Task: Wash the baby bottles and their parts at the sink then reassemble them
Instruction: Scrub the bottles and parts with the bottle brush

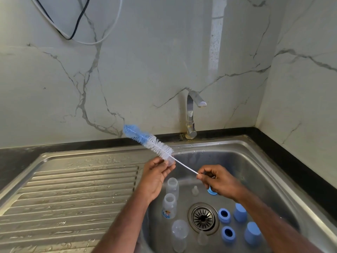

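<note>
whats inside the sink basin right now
Two clear bottles, a clear dome cap, teats, two blue rings and two blue caps around the drain. The arms hide part of the floor.

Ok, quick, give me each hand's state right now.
Left hand: holds a small clear bottle part, with the bottle brush pushed through it.
Right hand: fingers pinch the bottle brush's wire handle.

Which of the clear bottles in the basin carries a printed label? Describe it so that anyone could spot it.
Look in the steel sink, left of the drain. Two clear bottles stand there; the labelled bottle is the nearer one, alone in bearing a blue and orange print low on its side.
</note>
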Available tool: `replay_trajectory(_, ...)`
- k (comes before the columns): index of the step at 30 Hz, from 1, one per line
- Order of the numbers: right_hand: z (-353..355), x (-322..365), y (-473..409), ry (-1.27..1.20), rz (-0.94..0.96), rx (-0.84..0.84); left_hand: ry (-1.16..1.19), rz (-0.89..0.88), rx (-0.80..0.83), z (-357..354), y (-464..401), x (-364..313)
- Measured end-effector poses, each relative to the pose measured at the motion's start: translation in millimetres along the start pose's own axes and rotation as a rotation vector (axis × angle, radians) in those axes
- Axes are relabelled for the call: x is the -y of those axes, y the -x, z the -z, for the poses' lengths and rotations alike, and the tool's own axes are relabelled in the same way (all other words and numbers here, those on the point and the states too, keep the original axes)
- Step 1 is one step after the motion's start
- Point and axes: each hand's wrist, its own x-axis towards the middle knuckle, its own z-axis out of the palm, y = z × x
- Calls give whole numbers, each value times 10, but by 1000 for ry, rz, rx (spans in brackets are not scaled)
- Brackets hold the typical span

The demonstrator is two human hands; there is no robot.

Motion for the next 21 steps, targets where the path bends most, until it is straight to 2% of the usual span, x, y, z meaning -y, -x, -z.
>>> replay_trajectory(4, 45, -62, 11, -72, -69, 57, 204, 19, -95, 132, -43, -79)
replay_trajectory(9, -38, -46, -11, -136, -115, 79, 189, -43, -85, 41, -20, -78)
replay_trajectory(14, 80, -62, 30, -200, -109, 126, 324, -53, -179, 178, -75, -144)
replay_trajectory(16, 56, -51, 45, -175, -105, 150, 242, -58, -163, 212, -73, -142)
replay_trajectory(19, -60, -5, 13, -97, -84, 86, -17, -38, -35, 133, -11, -39)
replay_trajectory(21, -88, 10, -12, -89, -66, 50, -5, -21, -25, 60, 9, -14)
